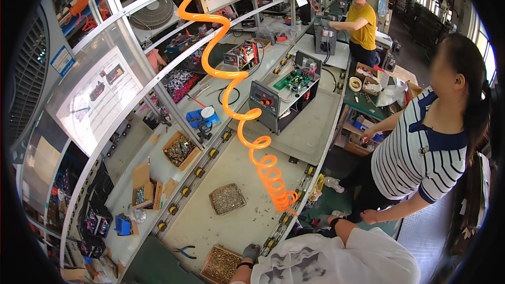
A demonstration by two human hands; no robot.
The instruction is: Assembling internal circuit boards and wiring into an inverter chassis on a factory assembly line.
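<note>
My left hand, in a grey glove, rests at the near end of the bench beside a cardboard box of brass-coloured small parts. Its fingers are too small and bunched to read. Over at the bench's right edge, my right hand, also gloved, hangs low by my side, its fingers mostly hidden. Pliers with dark handles lie left of the box. Farther up sits a shallow box of silvery small parts. Beyond it stands a machine with its housing off, a green circuit board showing inside.
An orange coiled hose hangs over the bench. Roller rails run along both sides. Parts boxes line the left shelf. A person in a striped shirt stands close at right; another in yellow works farther off.
</note>
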